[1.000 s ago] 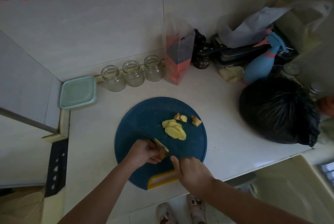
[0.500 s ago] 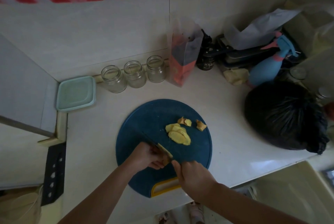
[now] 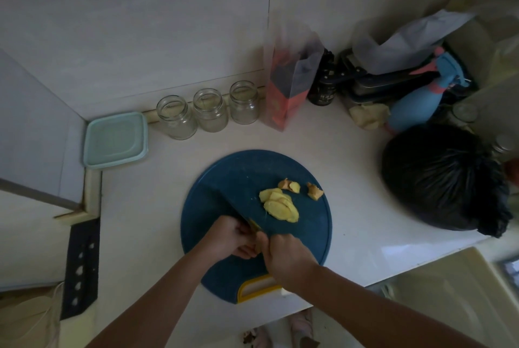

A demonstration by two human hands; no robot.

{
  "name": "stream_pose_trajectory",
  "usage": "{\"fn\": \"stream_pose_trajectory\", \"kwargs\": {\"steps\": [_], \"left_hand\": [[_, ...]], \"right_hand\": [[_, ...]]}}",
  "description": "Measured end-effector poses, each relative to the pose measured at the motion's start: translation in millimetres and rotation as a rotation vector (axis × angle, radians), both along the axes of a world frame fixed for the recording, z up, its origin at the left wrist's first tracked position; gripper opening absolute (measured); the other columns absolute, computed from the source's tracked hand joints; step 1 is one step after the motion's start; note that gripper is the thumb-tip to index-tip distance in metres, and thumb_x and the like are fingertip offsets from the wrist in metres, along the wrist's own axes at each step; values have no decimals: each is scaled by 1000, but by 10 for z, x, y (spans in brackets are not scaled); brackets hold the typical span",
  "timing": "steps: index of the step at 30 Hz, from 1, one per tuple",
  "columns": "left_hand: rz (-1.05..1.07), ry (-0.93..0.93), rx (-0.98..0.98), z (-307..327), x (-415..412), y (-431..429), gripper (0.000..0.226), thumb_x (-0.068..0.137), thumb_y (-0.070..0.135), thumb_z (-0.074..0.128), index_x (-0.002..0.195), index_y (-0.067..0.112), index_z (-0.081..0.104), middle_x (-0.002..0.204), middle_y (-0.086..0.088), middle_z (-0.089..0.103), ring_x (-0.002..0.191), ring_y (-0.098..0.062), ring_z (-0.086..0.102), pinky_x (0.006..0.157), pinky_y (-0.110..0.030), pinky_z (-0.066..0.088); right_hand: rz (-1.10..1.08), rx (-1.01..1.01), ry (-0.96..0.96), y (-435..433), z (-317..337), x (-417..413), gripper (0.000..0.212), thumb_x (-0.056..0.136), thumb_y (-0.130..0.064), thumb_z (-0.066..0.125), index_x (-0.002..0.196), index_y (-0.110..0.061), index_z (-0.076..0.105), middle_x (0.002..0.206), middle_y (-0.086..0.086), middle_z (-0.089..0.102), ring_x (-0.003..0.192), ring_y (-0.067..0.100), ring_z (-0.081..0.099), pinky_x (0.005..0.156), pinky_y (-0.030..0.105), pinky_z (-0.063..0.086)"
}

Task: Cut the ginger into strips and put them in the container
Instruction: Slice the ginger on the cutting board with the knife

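Observation:
A round blue cutting board (image 3: 309, 224) with a yellow handle lies on the white counter. A pile of pale yellow ginger slices (image 3: 279, 205) rests near its middle, with two brownish offcuts (image 3: 289, 185) (image 3: 315, 191) just behind. My left hand (image 3: 231, 238) pins a small ginger piece (image 3: 254, 225) at the board's near side; only a sliver of it shows. My right hand (image 3: 286, 256) grips a knife (image 3: 233, 204), whose dark blade runs up and left across the ginger piece. The square container (image 3: 115, 140) with a pale green lid sits at the far left, closed.
Three glass jars (image 3: 209, 110) line the back wall, beside an upright plastic bag (image 3: 289, 86). A black bag (image 3: 438, 176), a blue spray bottle (image 3: 418, 100) and clutter fill the right. A black knife rack (image 3: 81, 266) hangs at the left edge. The counter's front edge runs just below the board.
My two hands have drawn closer together, and the blade has come down over the ginger piece, hiding most of it. The sliced pile has not moved.

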State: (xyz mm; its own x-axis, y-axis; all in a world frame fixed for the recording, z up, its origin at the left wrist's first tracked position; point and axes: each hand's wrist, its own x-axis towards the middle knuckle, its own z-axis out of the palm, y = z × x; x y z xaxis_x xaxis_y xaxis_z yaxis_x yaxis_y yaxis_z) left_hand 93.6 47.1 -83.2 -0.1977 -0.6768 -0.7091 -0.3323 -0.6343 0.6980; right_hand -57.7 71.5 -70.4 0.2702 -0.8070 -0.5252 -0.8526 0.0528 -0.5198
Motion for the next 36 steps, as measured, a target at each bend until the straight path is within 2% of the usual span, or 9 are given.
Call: {"fn": "stream_pose_trajectory", "kwargs": {"steps": [6, 10, 13, 17, 19, 22, 27, 36], "left_hand": [[40, -34, -19, 21, -52, 34, 16, 87, 11, 64, 84, -4, 67, 75, -14, 71, 67, -19, 70, 67, -30, 59], [114, -25, -40, 54, -72, 116, 17, 80, 17, 73, 83, 1, 67, 78, -15, 72, 70, -20, 70, 64, -27, 58], [191, -39, -68, 45, -100, 202, 24, 78, 19, 75, 91, 1, 65, 81, -15, 71, 72, -19, 70, 68, -30, 59], [273, -58, -94, 43, -193, 258, 18, 83, 22, 70, 91, 10, 59, 83, -12, 70, 72, -22, 71, 67, -32, 59], [310, -32, -80, 65, -221, 270, 15, 84, 19, 68, 91, 12, 57, 85, -14, 70, 71, -24, 71, 65, -31, 59], [368, 10, -60, 98, -224, 296, 16, 81, 12, 72, 90, 11, 58, 84, -16, 70, 68, -19, 71, 60, -24, 57], [420, -23, -45, 77, -255, 340, 19, 77, 12, 75, 89, 4, 62, 78, -13, 71, 65, -15, 70, 58, -21, 55], [404, -31, 10, 76, -233, 317, 29, 69, 13, 82, 88, 2, 63, 79, -15, 72, 73, -21, 71, 65, -27, 58]], "right_hand": [[-34, -28, -24, -58, -71, 24, 57, 99, -53, 17, 61, -19, 43, 73, 8, 56, 76, 29, 62, 73, 39, 51], [-164, 31, -116, -113, -71, -115, 49, 102, -44, 25, 85, -12, 58, 82, 12, 60, 72, 21, 54, 71, 35, 46], [-295, 151, -249, -153, -84, -336, 55, 98, -52, 33, 69, -10, 53, 65, 6, 54, 56, 13, 49, 65, 35, 45], [-222, 137, -269, -8, -41, -527, 56, 99, -48, 36, 60, -9, 44, 52, 2, 43, 42, 7, 36, 50, 24, 35], [-175, 116, -284, 51, -19, -552, 55, 99, -46, 37, 57, -11, 40, 52, 3, 41, 44, 9, 34, 51, 24, 32], [-152, 97, -288, 84, -26, -540, 55, 100, -44, 37, 54, -13, 35, 49, 0, 38, 42, 9, 32, 48, 22, 29], [-60, 17, -238, 102, -26, -516, 56, 100, -47, 34, 56, -13, 37, 49, -2, 41, 47, 11, 39, 51, 22, 32], [42, -98, -195, 202, 2, -565, 54, 99, -49, 28, 56, -17, 36, 50, -3, 39, 47, 14, 38, 57, 30, 32]]}}
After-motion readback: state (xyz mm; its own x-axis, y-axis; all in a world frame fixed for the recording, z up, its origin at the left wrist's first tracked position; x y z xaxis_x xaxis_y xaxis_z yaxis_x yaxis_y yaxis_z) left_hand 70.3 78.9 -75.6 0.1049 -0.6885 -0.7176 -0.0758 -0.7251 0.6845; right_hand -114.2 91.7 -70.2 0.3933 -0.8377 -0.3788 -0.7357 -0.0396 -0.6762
